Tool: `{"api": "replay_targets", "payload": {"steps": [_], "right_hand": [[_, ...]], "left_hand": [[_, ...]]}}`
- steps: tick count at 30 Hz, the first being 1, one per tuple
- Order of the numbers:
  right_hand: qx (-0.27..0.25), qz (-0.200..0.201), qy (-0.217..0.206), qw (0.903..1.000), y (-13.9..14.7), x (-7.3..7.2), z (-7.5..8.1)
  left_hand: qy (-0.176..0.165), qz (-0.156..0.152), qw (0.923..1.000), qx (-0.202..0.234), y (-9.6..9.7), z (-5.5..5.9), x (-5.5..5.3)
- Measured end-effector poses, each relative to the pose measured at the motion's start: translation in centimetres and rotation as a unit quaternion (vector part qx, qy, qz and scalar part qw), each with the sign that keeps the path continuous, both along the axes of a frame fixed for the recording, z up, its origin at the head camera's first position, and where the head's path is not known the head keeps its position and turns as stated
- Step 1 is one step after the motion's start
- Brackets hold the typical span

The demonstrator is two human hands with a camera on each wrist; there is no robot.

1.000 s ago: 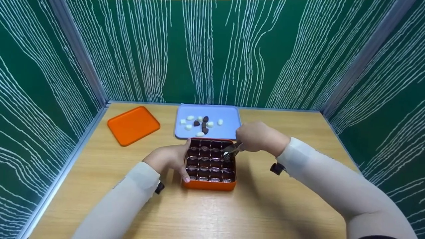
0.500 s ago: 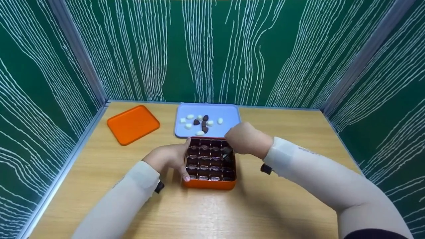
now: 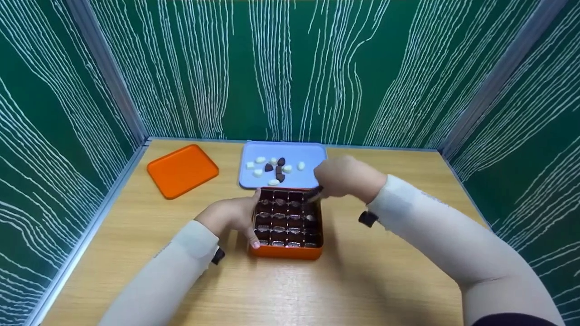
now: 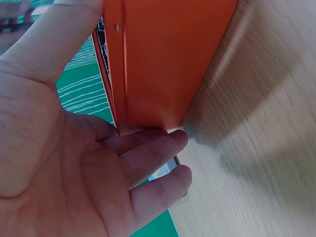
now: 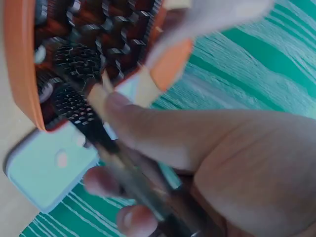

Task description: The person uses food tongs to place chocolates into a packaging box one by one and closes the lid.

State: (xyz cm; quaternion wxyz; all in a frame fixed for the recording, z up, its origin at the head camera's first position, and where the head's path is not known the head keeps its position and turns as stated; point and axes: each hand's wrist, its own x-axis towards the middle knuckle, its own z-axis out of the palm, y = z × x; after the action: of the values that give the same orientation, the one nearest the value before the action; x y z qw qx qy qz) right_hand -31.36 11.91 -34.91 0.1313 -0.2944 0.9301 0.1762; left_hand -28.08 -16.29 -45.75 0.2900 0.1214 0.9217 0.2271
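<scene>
My left hand (image 3: pixel 232 217) grips the left side of an orange box (image 3: pixel 286 252), thumb at the near corner and fingers toward the far one. In the left wrist view its fingers (image 4: pixel 153 153) reach past the box's end. A dark brown divided insert (image 3: pixel 279 221) fills the box. My right hand (image 3: pixel 346 176) holds tongs (image 5: pixel 131 180) with black perforated tips, over the box's far right corner. The tips stand apart, with no piece seen between them. A whitish chocolate piece (image 3: pixel 310 218) lies in a compartment of the right column.
Behind the box is a pale blue tray (image 3: pixel 312 151) with several white and dark brown chocolate pieces. An orange lid or shallow tray (image 3: pixel 182 172) lies at the back left of the wooden table (image 3: pixel 272 294). Green patterned walls (image 3: pixel 308 68) stand around the table.
The white piece, between the tongs a second ago, now sits in the right column. My right hand dipped in over the box, then rose back and away with the tongs. My left hand stayed put.
</scene>
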Motion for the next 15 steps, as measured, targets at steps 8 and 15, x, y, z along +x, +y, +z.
{"api": "replay_targets", "payload": {"steps": [8,15], "right_hand": [[-0.142,-0.095,0.068,0.9829,1.5,-4.9,-2.7],[-0.242,-0.197,0.059,0.9484,1.8,-8.3,-7.4]], "left_hand": [[-0.002,0.007,1.0,-0.002,-0.1,0.1,0.1],[0.01,-0.005,0.9999,-0.008,0.3,-0.1,0.0]]}}
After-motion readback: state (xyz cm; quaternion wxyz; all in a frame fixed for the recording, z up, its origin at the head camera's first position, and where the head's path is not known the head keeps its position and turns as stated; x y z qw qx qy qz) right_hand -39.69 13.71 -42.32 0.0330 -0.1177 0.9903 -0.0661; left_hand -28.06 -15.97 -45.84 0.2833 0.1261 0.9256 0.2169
